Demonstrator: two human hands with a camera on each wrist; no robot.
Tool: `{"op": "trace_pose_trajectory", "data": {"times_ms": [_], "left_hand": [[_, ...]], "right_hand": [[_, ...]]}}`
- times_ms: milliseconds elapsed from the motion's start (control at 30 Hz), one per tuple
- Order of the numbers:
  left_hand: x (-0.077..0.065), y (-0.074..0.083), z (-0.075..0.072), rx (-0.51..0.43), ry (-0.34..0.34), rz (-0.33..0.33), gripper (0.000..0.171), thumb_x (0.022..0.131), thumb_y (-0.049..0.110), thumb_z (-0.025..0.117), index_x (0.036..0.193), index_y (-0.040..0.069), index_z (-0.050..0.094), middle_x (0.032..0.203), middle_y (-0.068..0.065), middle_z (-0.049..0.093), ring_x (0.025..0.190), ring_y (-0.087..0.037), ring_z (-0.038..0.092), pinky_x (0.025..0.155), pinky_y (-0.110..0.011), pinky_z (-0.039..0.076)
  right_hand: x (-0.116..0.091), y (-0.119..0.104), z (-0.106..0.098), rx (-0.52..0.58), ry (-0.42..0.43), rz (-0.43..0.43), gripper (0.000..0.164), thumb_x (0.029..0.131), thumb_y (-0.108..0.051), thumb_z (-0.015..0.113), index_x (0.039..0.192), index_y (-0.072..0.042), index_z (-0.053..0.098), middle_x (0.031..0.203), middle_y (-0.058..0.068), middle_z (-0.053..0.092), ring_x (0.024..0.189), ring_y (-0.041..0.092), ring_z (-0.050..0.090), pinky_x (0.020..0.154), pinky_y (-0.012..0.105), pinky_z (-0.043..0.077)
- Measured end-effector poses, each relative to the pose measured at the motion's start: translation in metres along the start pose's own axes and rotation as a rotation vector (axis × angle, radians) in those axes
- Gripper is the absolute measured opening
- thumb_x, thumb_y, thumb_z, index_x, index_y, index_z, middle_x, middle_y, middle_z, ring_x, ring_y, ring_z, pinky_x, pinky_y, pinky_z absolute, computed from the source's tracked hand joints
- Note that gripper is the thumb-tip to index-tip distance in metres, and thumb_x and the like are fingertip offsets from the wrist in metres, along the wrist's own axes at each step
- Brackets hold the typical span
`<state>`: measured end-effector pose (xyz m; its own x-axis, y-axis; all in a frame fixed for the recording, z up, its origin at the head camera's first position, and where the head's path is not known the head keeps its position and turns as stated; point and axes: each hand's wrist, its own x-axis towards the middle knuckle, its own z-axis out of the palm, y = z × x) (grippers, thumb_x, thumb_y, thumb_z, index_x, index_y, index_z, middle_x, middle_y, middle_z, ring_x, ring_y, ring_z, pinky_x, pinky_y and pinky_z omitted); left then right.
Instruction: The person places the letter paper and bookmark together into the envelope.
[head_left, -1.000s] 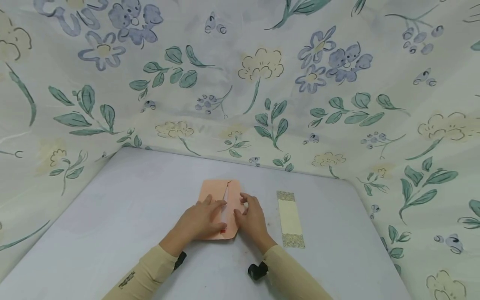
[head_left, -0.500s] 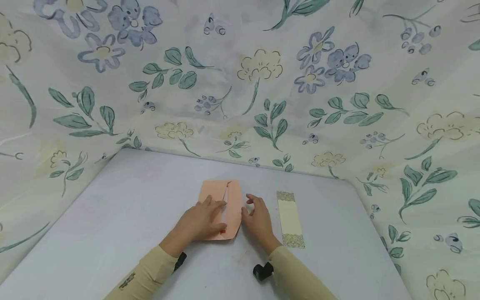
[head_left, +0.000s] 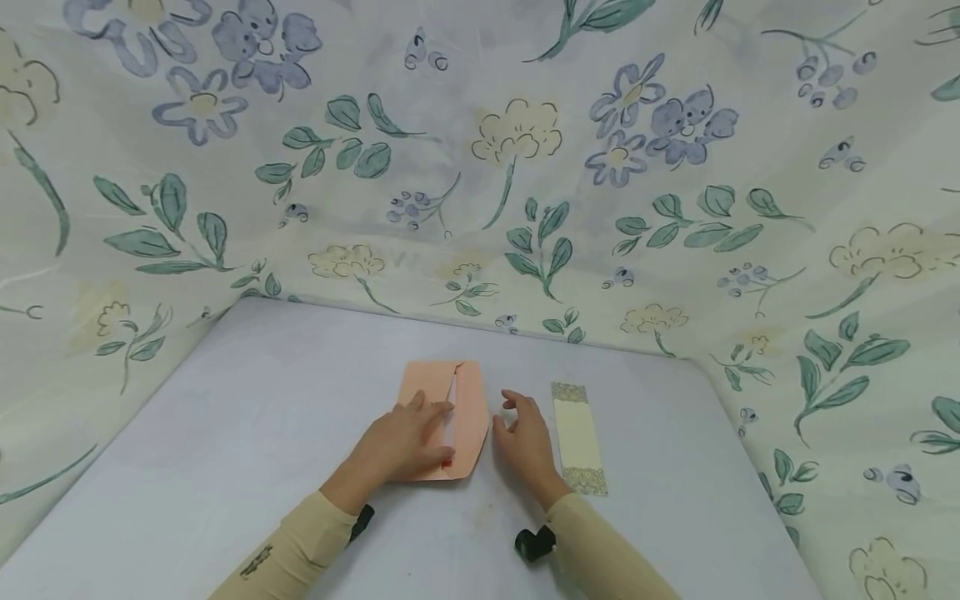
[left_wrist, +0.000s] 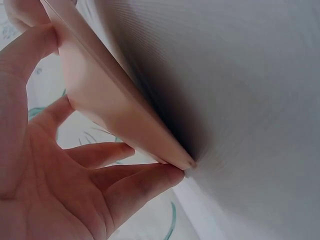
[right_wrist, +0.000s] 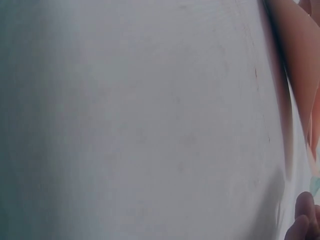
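A peach paper folded like an envelope (head_left: 469,417) lies on the table in the head view. White shows through the slit between its two flaps, with a small red patch (head_left: 447,462) near the bottom. My left hand (head_left: 405,437) rests on the left flap with fingers spread. In the left wrist view, its fingertips (left_wrist: 170,175) touch the peach paper (left_wrist: 110,95). Just right of the paper, my right hand (head_left: 525,437) hovers apart from it, fingers loosely bent and holding nothing. Only some fingertips (right_wrist: 303,207) of that hand show in the right wrist view.
A cream strip with glittery bands at both ends (head_left: 577,433) lies on the white table (head_left: 285,400), right of my right hand. Flower-patterned cloth (head_left: 435,275) stands behind and beside the table. Dark wrist cameras (head_left: 534,543) hang below the sleeves.
My right hand has come off the right edge of the peach paper and moved a little to the right. The left hand and the paper have stayed in place.
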<state>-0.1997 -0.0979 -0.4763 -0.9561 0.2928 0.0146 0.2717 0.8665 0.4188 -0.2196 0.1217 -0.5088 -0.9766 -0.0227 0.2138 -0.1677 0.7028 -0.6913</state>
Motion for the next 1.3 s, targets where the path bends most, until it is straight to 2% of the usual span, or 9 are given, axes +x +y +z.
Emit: {"op": "trace_pose_trajectory", "data": {"times_ms": [367,667,1133,1300], "left_hand": [[0.001,0.004,0.002,0.000,-0.003,-0.008,0.069,0.085,0.049,0.077,0.145,0.020,0.057,0.152,-0.033,0.041,0.127,-0.063,0.047,0.099,-0.065,0.045],[0.002,0.006,0.005,0.009,-0.003,0.006,0.069,0.085,0.049,0.077,0.145,0.020,0.057,0.151,-0.033,0.042,0.126,-0.062,0.048,0.099,-0.063,0.046],[0.004,0.009,0.007,0.007,-0.018,0.001,0.069,0.086,0.049,0.076,0.146,0.021,0.056,0.153,-0.032,0.041,0.128,-0.062,0.047,0.101,-0.065,0.044],[0.004,0.010,0.007,0.001,-0.015,0.000,0.069,0.086,0.049,0.076,0.146,0.021,0.056,0.153,-0.032,0.041,0.128,-0.062,0.047,0.101,-0.065,0.044]], "right_hand": [[0.001,0.009,-0.007,-0.032,0.025,-0.005,0.044,0.096,-0.015,0.066,0.138,-0.009,0.059,0.115,0.006,0.062,0.073,0.008,0.052,0.064,0.026,0.046],[0.000,0.015,-0.011,-0.016,0.058,0.006,0.044,0.094,-0.012,0.068,0.137,-0.005,0.059,0.116,0.010,0.062,0.073,0.009,0.054,0.064,0.026,0.047],[-0.001,0.022,-0.020,-0.036,0.045,0.069,0.047,0.095,-0.015,0.067,0.140,-0.007,0.056,0.119,0.008,0.060,0.077,0.010,0.053,0.065,0.026,0.046],[0.000,0.027,-0.023,-0.042,0.054,0.053,0.048,0.094,-0.013,0.067,0.140,-0.006,0.056,0.118,0.009,0.060,0.077,0.010,0.052,0.065,0.026,0.045]]}}
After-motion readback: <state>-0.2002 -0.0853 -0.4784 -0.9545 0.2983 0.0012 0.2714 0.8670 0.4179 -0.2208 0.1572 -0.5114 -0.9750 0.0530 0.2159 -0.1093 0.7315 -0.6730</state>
